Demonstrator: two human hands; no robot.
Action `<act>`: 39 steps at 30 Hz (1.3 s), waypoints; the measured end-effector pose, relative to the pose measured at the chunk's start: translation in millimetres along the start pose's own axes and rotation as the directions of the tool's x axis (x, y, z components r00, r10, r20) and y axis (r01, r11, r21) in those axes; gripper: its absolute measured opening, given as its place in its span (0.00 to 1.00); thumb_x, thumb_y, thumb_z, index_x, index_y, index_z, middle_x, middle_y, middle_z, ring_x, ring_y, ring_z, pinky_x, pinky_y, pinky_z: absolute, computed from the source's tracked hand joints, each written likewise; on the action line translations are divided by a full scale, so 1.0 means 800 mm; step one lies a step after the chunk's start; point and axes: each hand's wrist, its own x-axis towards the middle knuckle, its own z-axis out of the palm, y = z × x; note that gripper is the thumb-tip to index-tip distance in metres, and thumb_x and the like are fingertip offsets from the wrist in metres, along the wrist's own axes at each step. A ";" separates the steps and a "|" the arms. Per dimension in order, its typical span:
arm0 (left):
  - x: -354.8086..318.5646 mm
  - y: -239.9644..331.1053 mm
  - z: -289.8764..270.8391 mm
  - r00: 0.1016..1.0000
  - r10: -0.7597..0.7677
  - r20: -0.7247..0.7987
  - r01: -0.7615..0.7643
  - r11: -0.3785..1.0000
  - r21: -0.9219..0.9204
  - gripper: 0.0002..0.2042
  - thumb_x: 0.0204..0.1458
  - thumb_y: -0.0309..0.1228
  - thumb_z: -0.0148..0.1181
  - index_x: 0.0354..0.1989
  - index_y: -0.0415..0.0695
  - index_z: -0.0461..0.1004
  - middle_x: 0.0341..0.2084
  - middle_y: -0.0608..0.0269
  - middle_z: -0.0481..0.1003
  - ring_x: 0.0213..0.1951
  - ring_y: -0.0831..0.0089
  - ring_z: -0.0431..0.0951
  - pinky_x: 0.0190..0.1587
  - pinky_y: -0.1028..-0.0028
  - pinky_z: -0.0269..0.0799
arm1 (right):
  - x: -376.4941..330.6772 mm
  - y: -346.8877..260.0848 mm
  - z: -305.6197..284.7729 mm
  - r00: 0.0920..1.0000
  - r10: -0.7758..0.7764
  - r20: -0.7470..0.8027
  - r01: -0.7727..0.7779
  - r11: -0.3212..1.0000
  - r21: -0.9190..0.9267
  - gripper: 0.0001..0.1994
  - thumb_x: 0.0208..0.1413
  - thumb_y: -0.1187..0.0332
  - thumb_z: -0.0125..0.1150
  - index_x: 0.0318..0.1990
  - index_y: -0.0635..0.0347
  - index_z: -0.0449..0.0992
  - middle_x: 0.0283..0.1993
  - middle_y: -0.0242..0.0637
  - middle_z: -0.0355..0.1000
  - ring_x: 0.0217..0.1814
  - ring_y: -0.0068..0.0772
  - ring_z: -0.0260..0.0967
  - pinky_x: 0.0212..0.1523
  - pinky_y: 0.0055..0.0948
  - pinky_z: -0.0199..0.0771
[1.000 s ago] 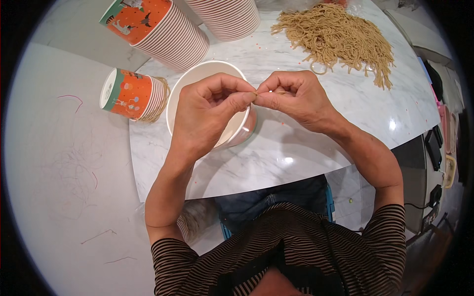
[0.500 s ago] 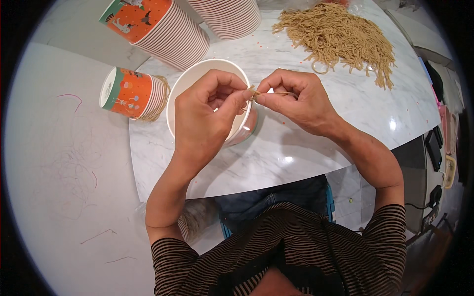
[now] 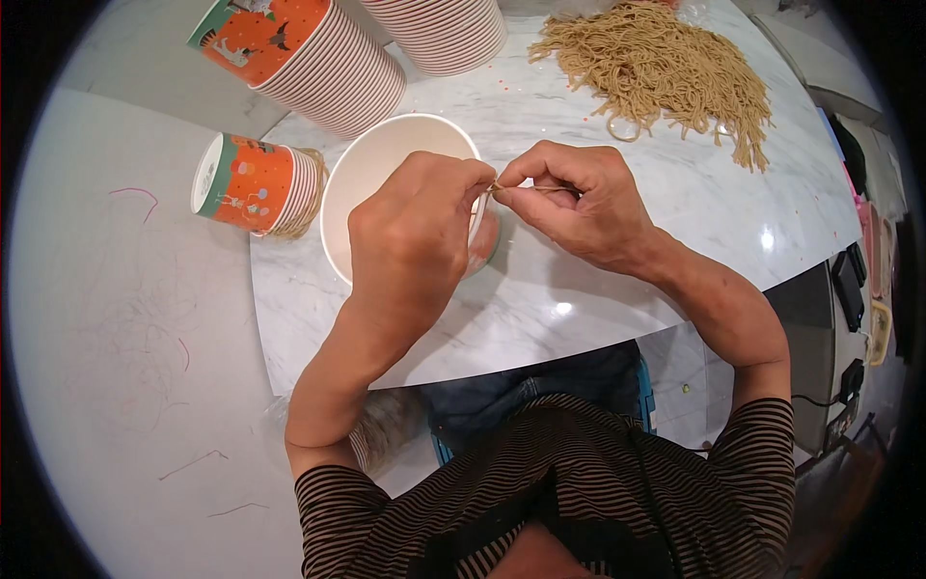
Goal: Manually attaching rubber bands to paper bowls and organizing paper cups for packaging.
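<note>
White marble tabletop (image 3: 598,280), heaped tan cords (image 3: 656,68) at the far edge, stacked paper cups (image 3: 318,58) beside. Pinching one short tan cord (image 3: 526,190) between left hand (image 3: 415,232) and right hand (image 3: 579,207), both closed on it, just above the open white cup (image 3: 386,164). Apparently mid-threading or knotting at the rim; next calls for steady fingertip tension.

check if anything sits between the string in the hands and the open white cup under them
Nothing visible does. The left hand and right hand pinch a short tan string right over the rim of the white cup, whose mouth is open. The left hand covers part of the cup, so that part is hidden.
</note>
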 end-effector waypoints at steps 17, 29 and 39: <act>0.025 -0.016 -0.026 0.639 -0.385 0.666 0.741 0.541 -0.397 0.07 0.65 0.30 0.63 0.40 0.38 0.78 0.32 0.73 0.77 0.32 0.88 0.70 0.34 0.84 0.65 | 0.002 -0.012 -0.007 0.986 0.167 0.007 -0.166 0.976 0.143 0.05 0.58 0.78 0.68 0.39 0.60 0.80 0.20 0.16 0.58 0.22 0.09 0.51 0.24 0.20 0.51; 0.022 -0.020 -0.023 0.644 -0.466 0.606 0.764 0.432 -0.480 0.10 0.62 0.31 0.67 0.42 0.36 0.82 0.33 0.68 0.80 0.31 0.85 0.72 0.35 0.82 0.67 | 0.000 -0.003 -0.006 1.000 -0.031 0.001 0.031 0.999 -0.042 0.09 0.51 0.79 0.64 0.40 0.58 0.84 0.15 0.22 0.50 0.17 0.14 0.51 0.21 0.24 0.54; 0.011 -0.020 -0.014 0.713 -0.489 0.503 0.700 0.540 -0.467 0.09 0.62 0.28 0.65 0.42 0.33 0.82 0.32 0.66 0.81 0.35 0.83 0.77 0.39 0.80 0.73 | 0.001 0.000 -0.005 0.997 -0.071 -0.025 0.068 0.992 -0.110 0.10 0.51 0.77 0.69 0.41 0.57 0.83 0.14 0.24 0.50 0.15 0.17 0.52 0.20 0.26 0.55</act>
